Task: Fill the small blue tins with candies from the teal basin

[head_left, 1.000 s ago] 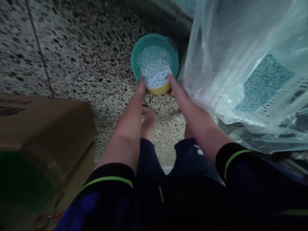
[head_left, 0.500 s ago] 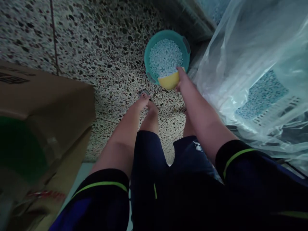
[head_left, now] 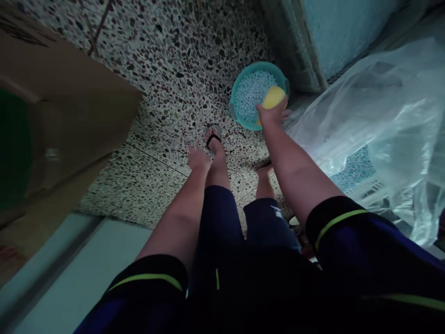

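A teal basin (head_left: 238, 88) full of small white pellets stands on the speckled floor by the wall. My right hand (head_left: 271, 115) grips a yellow bowl (head_left: 273, 96), tipped over with its underside up, above the basin's near right rim. My left hand (head_left: 198, 158) hangs free over the floor near my sandalled foot, its fingers curled loosely, holding nothing that I can see.
A large clear plastic bag (head_left: 378, 120) with more pellets fills the right side. A brown cardboard box (head_left: 62, 102) stands at the left. A pale ledge (head_left: 79, 273) runs along the bottom left. My legs and feet are below the basin.
My left hand let go of the yellow bowl and dropped back toward my leg. My right hand turned the bowl over above the basin. The view swung to the left.
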The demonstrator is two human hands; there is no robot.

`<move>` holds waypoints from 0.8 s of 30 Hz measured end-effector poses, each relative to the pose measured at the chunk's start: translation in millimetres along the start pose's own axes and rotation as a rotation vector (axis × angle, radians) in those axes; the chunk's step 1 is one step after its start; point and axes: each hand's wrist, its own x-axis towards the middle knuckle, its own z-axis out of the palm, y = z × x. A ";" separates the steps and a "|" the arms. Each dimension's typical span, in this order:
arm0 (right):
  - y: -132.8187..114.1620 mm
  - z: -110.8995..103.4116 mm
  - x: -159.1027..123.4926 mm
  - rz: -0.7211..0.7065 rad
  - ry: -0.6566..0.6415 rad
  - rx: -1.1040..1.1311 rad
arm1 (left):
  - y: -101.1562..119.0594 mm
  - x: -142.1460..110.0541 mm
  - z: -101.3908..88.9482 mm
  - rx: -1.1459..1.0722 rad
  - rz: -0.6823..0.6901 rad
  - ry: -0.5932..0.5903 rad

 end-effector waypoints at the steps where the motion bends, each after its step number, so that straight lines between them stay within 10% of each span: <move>1: -0.9 -2.7 -2.4 -0.013 0.014 -0.007 | -6.1 -7.2 5.7 0.015 0.016 0.033; 8: 10.0 -19.1 -13.0 -0.269 0.070 -0.083 | -24.4 -21.2 18.5 0.151 -0.049 0.102; 17: 60.3 -42.5 -34.4 -0.554 -0.179 0.390 | 57.9 -25.8 -46.1 0.106 0.171 0.310; 24: 169.2 -103.0 -103.6 -0.735 -0.284 0.952 | 152.3 -120.9 -95.3 0.323 0.900 0.344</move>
